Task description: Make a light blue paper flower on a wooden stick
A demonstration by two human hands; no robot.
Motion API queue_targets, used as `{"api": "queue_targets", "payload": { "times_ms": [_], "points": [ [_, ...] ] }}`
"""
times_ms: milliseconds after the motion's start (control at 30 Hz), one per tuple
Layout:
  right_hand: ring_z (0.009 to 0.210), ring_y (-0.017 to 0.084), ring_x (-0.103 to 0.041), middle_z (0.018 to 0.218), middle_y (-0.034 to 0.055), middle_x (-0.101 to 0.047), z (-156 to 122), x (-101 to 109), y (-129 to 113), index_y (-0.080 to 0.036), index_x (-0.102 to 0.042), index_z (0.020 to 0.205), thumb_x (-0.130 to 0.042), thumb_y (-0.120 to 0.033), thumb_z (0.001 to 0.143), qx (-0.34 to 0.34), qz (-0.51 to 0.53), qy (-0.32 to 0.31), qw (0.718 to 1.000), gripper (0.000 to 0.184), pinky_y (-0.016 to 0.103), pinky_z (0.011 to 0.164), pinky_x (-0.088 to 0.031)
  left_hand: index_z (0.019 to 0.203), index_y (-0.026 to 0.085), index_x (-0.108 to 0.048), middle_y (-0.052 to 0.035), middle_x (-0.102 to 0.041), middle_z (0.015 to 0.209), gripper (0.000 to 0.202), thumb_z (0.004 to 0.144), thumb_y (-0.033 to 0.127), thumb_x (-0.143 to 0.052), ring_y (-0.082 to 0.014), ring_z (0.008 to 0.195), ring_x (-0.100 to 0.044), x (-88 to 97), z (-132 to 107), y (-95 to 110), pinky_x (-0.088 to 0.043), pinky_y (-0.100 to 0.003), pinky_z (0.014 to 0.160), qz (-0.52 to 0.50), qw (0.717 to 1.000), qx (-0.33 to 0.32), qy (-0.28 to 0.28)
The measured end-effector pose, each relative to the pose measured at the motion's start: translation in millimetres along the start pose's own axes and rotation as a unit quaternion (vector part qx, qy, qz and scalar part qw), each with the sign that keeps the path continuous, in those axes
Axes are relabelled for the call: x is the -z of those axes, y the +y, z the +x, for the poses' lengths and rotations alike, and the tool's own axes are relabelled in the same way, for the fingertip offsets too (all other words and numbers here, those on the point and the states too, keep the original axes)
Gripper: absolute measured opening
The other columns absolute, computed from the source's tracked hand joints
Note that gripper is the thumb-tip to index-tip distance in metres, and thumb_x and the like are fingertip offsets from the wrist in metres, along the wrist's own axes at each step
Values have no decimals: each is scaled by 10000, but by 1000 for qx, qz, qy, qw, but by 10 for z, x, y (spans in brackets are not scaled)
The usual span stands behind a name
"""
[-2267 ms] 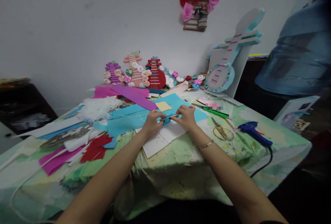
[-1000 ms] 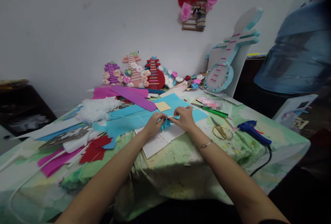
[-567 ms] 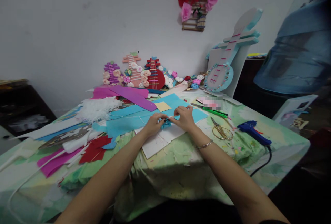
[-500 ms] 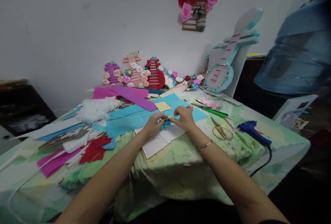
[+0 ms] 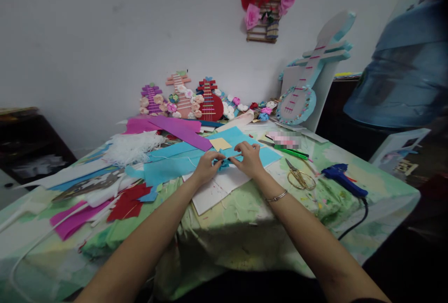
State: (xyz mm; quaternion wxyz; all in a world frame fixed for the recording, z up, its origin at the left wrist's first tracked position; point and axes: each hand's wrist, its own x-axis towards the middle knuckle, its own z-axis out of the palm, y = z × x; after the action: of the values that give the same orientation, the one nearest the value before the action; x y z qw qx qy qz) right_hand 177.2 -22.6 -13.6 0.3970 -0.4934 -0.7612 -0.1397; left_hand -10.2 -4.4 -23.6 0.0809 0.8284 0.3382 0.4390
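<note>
My left hand [image 5: 209, 167] and my right hand [image 5: 248, 160] are close together over the table, fingertips almost meeting. Between them is a small crumpled blue piece [image 5: 224, 165], perhaps paper or felt. The left thumb and forefinger pinch it from the left. My right thumb and forefinger close on its right side, the other fingers bent upward. Its exact shape is partly hidden by the fingers. Below the hands lies a white board [image 5: 217, 194], with blue sheets [image 5: 175, 159] behind it. A pale yellow square [image 5: 220, 144] rests on the blue just beyond the fingers.
Gold-handled scissors [image 5: 301, 178] and a blue glue gun [image 5: 345, 179] with a black cord lie at right. A green cutter [image 5: 290, 151] sits behind them. White shreds [image 5: 135, 148], purple strips [image 5: 182, 132] and red scraps [image 5: 129, 202] lie left. Instrument-shaped crafts [image 5: 212, 102] stand along the wall.
The fingers have shifted slightly around the blue piece, and the right fingertips sit a little farther left and lower. The pale bit between the fingertips no longer shows clearly.
</note>
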Motion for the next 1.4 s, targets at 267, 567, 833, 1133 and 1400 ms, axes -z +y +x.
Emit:
{"api": "queue_targets", "payload": {
  "times_ms": [267, 567, 833, 1133, 1400],
  "points": [
    [859, 188, -523, 924, 40, -600, 2, -3, -9, -191, -522, 902, -589, -364, 747, -4, 9, 1, 1000, 241, 339, 807, -223, 796, 171, -661, -45, -688, 794, 156, 735, 83, -549, -172, 801, -594, 0, 2, 14, -450, -310, 769, 7, 1000, 0, 3],
    [852, 185, -521, 918, 41, -598, 1, 16, -24, -192, -521, 895, -567, -356, 760, -3, 8, 1, 1000, 217, 342, 801, -227, 791, 170, -659, -47, -691, 800, 147, 734, 93, -548, -176, 806, -595, 14, 5, 37, -450, -316, 777, 11, 1000, 2, -2],
    [862, 192, -519, 932, 47, -592, 3, -4, -10, -187, -519, 895, -545, -358, 770, 0, -3, -5, 1000, 213, 345, 796, -227, 805, 172, -665, -53, -693, 816, 157, 738, 113, -536, -178, 813, -596, -1, 1, 11, -455, -322, 782, 11, 1000, 5, -2],
    [862, 199, -519, 937, 57, -595, 10, 21, -31, -185, -522, 901, -536, -355, 774, -2, -11, -14, 1000, 213, 350, 799, -225, 800, 176, -667, -49, -695, 817, 157, 736, 111, -539, -174, 812, -598, 6, -3, 13, -456, -319, 782, 12, 1000, 9, -3],
    [868, 193, -519, 936, 48, -596, 5, 19, -31, -190, -522, 888, -571, -343, 761, -6, 7, -6, 1000, 205, 339, 806, -227, 795, 178, -670, -45, -694, 809, 160, 733, 95, -547, -173, 805, -603, -1, -2, 21, -458, -318, 778, 11, 1000, 6, 1]
  ]
}}
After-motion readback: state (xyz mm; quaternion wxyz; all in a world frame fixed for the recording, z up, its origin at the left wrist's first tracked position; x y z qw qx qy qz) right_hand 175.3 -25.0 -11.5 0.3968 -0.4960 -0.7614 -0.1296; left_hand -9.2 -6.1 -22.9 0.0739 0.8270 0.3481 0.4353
